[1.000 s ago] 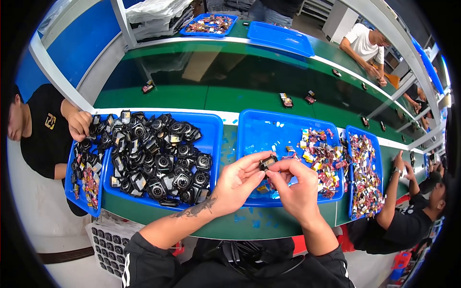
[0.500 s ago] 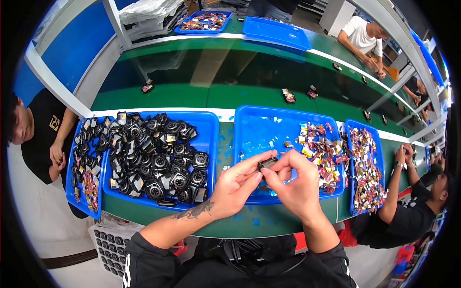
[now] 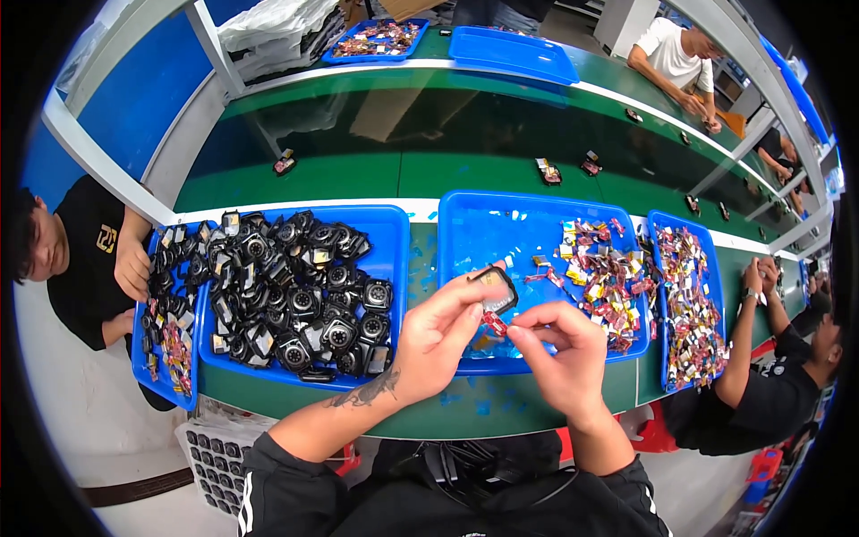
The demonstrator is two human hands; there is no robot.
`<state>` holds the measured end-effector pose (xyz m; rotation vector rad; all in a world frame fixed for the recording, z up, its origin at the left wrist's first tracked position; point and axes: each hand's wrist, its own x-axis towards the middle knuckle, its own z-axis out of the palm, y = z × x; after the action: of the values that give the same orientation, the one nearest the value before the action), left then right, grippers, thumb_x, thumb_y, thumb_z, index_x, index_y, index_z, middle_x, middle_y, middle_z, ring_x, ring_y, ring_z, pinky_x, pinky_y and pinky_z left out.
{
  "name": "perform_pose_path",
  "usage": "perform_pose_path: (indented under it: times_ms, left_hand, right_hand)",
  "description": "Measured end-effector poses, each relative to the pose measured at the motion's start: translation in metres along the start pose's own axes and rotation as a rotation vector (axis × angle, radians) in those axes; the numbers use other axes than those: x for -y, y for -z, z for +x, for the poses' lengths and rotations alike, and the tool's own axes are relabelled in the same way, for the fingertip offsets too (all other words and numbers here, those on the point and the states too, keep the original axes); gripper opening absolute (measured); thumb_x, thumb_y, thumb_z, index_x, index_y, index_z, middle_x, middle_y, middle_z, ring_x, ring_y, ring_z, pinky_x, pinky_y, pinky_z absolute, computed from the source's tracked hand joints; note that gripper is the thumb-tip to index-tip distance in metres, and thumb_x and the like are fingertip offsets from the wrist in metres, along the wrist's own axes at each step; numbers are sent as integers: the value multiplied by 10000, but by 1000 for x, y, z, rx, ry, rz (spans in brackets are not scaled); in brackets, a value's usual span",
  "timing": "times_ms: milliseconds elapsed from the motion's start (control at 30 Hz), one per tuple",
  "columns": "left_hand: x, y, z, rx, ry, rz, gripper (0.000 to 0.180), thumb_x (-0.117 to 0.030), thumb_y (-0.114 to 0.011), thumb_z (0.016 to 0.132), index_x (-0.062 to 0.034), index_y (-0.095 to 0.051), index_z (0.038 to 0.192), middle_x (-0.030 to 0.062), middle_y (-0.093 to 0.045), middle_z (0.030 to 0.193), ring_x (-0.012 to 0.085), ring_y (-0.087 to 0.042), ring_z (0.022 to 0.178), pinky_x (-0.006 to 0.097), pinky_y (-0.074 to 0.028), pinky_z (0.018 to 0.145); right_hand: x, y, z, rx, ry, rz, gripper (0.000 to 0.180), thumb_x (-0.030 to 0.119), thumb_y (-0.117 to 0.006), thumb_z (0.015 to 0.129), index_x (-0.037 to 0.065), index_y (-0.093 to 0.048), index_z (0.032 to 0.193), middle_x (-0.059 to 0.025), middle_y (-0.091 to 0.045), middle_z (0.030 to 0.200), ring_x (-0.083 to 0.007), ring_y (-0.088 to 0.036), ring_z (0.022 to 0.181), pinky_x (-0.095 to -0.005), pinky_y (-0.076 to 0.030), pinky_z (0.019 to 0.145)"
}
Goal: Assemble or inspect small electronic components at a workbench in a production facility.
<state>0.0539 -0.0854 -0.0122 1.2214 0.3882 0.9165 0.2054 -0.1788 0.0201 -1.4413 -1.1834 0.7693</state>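
Above the middle blue tray (image 3: 452, 224), my left hand (image 3: 438, 336) is closed on a black watch case (image 3: 497, 289), tilted up with its inner side showing. A small red part (image 3: 493, 323) hangs at the lower edge of that case. My right hand (image 3: 562, 345) is pinched at the red part's right end, thumb and forefinger together. Several red, yellow and white small parts (image 3: 608, 286) are heaped in the right half of the middle tray. To the left, a blue tray (image 3: 394, 242) is piled with black watch cases (image 3: 300, 300).
Narrower blue trays of small parts flank these, one at left (image 3: 183, 394) and one at right (image 3: 656, 219). Beyond runs a green conveyor (image 3: 358, 174) carrying scattered watch pieces (image 3: 548, 172). Co-workers sit at left (image 3: 85, 255), right (image 3: 769, 349) and across the belt (image 3: 671, 63).
The watch case has tipped up and the red part has come into sight below it. My right hand has moved down, off the case. The left co-worker's hand has moved to the left tray.
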Motion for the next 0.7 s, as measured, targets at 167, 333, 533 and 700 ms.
perform_pose_path:
  times_ms: [167, 333, 533, 700]
  left_hand:
    - [-13, 2, 1, 220, -212, 521, 318, 56, -559, 876, -5, -648, 1175, 202, -561, 1305, 256, -623, 1098, 306, -516, 876]
    - [-17, -1, 2, 167, -350, 731, 316, 51, -686, 797, 6, -683, 1111, 192, -621, 1218, 272, -674, 1011, 337, -566, 820]
    - [-15, -1, -1, 165, -252, 695, 228, -4, -710, 813, -7, -712, 1042, 176, -651, 1166, 264, -678, 996, 319, -565, 807]
    - [-7, 2, -2, 178, -124, 620, 172, -15, -682, 848, 18, -708, 1015, 170, -657, 1155, 233, -682, 964, 307, -574, 784]
  right_hand:
    - [1, 12, 3, 4, -112, 347, 136, -71, -625, 883, -61, -627, 1018, -70, -657, 937, -106, -637, 868, -234, -538, 773]
    - [-5, 17, 3, 69, -211, 428, 138, -33, -630, 895, -40, -640, 1032, -57, -652, 939, -97, -622, 874, -232, -527, 769]
    - [3, 17, -1, 96, -126, 127, 86, -6, -611, 911, -34, -611, 993, -65, -604, 961, -109, -606, 898, -265, -561, 729]
    - [-3, 14, -2, 57, -17, 9, 70, -36, -581, 910, -22, -565, 978, -85, -576, 967, -142, -616, 877, -277, -566, 730]
